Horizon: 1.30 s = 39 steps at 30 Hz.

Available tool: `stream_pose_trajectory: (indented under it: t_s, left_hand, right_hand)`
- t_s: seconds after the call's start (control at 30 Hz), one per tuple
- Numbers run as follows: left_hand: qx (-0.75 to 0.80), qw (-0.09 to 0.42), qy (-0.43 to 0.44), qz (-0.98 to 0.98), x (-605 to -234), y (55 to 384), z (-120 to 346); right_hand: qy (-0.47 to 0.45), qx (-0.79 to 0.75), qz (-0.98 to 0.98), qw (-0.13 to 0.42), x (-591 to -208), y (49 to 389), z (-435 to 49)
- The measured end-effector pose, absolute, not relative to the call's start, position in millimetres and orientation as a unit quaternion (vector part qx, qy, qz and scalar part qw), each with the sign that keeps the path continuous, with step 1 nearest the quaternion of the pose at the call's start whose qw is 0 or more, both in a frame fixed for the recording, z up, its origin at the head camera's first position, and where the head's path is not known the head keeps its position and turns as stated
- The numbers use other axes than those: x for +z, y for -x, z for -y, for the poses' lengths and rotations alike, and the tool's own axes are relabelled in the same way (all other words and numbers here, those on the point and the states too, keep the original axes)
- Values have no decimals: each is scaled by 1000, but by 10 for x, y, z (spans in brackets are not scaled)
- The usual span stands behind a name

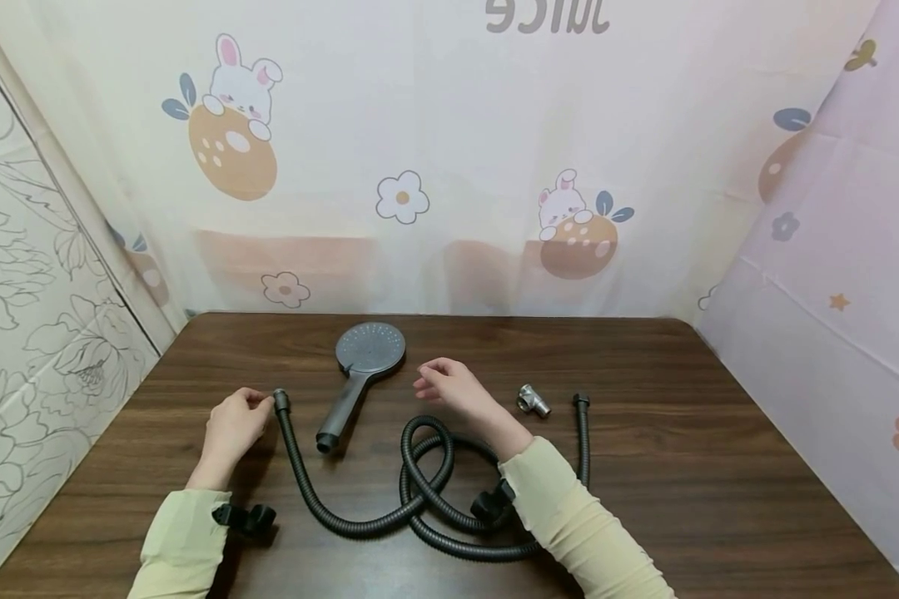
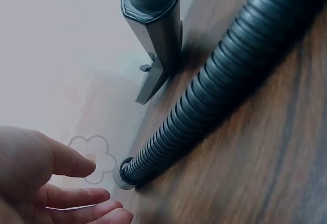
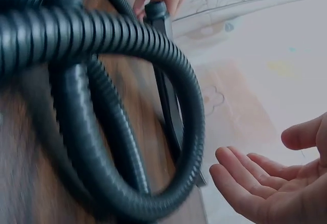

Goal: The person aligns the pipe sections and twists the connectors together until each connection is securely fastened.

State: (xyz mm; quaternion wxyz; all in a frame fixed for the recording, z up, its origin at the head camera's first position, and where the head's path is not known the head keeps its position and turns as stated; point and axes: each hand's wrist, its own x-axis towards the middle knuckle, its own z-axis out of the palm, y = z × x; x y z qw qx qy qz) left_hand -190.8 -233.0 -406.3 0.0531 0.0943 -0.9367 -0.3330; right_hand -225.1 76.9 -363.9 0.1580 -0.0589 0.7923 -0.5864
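A black ribbed shower hose (image 1: 355,530) lies looped on the table, its left end fitting (image 1: 280,399) next to my left hand (image 1: 234,428). The left wrist view shows that hand's relaxed fingers (image 2: 76,198) beside the hose end, with nothing between them. My right hand (image 1: 457,387) hovers over the table just right of the grey shower head (image 1: 371,348) and beyond the hose's loops. Its fingers (image 3: 245,178) are loosely bent and hold nothing. The shower head lies spray face up, its handle pointing toward the front.
To the right of my right hand lies a small chrome fitting (image 1: 533,401). Beyond it is the hose's other end (image 1: 581,401). The brown wooden table (image 1: 689,466) backs onto a printed curtain (image 1: 464,125), with patterned panels at both sides.
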Motion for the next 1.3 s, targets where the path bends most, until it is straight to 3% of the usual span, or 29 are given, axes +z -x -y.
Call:
stream_pose_trajectory:
  t_s: [0.57,1.03,1.3]
  left_hand:
    - [-363,42,-121,923,-4080,1951,2270]
    - [-337,36,-133,931,-4099,2007,2214]
    - [-331,26,-143,932,-4063,2033,2180]
  right_hand:
    - [6,-679,-698,229,-3616,2245,-460]
    - [-96,-755,-594,262,-3649,2337,-226]
    - [-136,-775,-533,311,-3698,2369,-62]
